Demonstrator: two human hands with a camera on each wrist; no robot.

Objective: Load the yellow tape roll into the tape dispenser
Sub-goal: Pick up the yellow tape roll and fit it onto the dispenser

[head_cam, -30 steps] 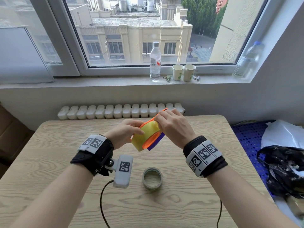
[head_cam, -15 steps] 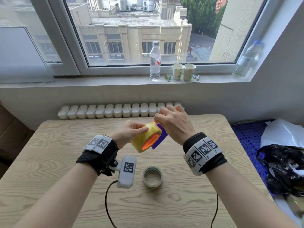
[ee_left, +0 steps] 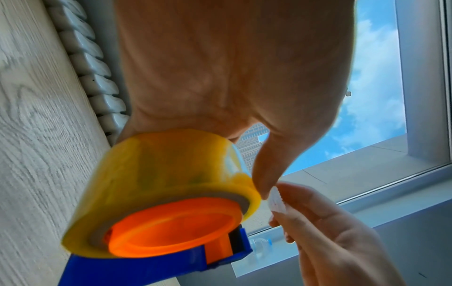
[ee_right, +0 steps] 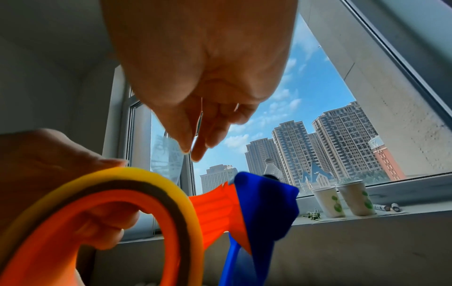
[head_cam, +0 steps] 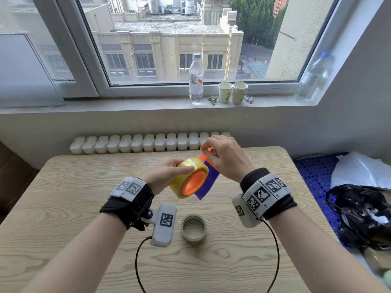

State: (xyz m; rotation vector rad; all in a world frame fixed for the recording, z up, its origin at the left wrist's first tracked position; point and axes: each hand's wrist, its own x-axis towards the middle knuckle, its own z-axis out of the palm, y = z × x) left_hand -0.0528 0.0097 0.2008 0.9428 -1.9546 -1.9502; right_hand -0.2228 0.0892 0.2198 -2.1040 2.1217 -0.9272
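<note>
Worktop (head_cam: 63, 208) is pale wood-grain, set under a window, white ribbed radiator (head_cam: 137, 142) along its far edge. Left hand (head_cam: 167, 174) holds yellow tape roll (head_cam: 186, 168) above the worktop, fingers wrapped round it; roll sits on the orange hub of the blue tape dispenser (ee_left: 137, 269). Right hand (head_cam: 228, 159), just right of the roll, pinches the tape end with thumb and fingers pressed together. Spare clear tape roll (head_cam: 194, 227) lies flat on the worktop below the yellow roll. Sill beyond holds water bottle (head_cam: 196, 79) and two paper cups (head_cam: 232, 93).
</note>
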